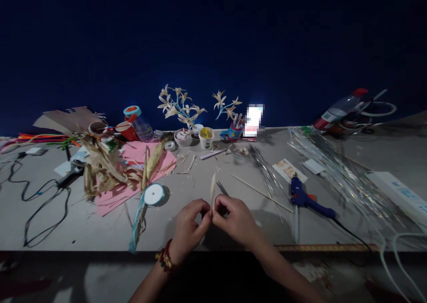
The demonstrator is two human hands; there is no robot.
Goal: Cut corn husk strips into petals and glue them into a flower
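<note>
A pale, narrow strip of dried husk (pixel 213 189) stands upright between my two hands, above the front middle of the table. My left hand (pixel 193 223) pinches its lower end between thumb and fingers. Close against it, my right hand (pixel 235 218) is closed on the same lower end, thumb to forefinger. Dark metal tips (pixel 221 188) poke out just beyond my right hand; the rest of that tool is hidden. To the left lies a roll of light blue tape (pixel 154 194) with its loose end hanging over the table's front edge.
Dried husks (pixel 103 169) lie on pink paper (pixel 115 196) at the left. Husk flowers (pixel 178 105) stand in cups at the back. A thin stick (pixel 262 192), wires (pixel 267 169), a blue glue gun (pixel 310 198) with its cord and a power strip (pixel 396 196) occupy the right.
</note>
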